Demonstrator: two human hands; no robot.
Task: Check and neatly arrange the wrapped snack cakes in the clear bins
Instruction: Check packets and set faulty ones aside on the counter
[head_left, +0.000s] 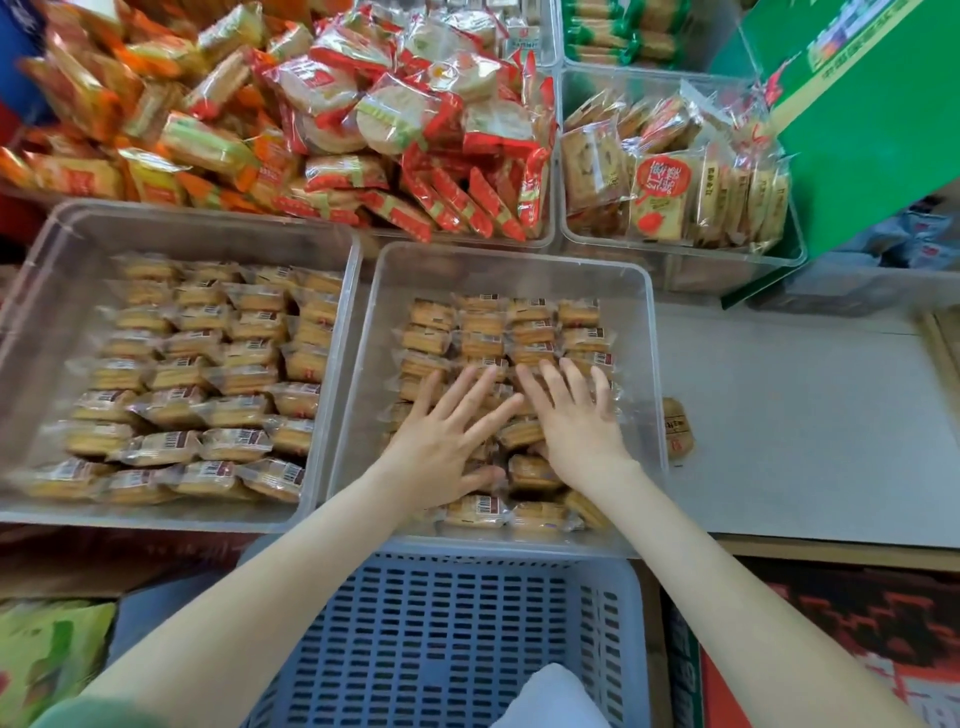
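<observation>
Both hands lie flat, fingers straight and spread, pressing on the wrapped snack cakes (480, 332) packed in rows in the clear bin (644, 291) directly under them. The left hand (447, 441) and the right hand (576, 421) sit side by side, fingertips almost meeting. Left of the left hand stands a second clear bin (57, 249) filled with ordered rows of the same cakes. Right of the right hand, one loose cake (677, 427) lies on the desk (805, 415) just outside the bin wall. Near the wrists is a blue slotted crate (457, 634).
</observation>
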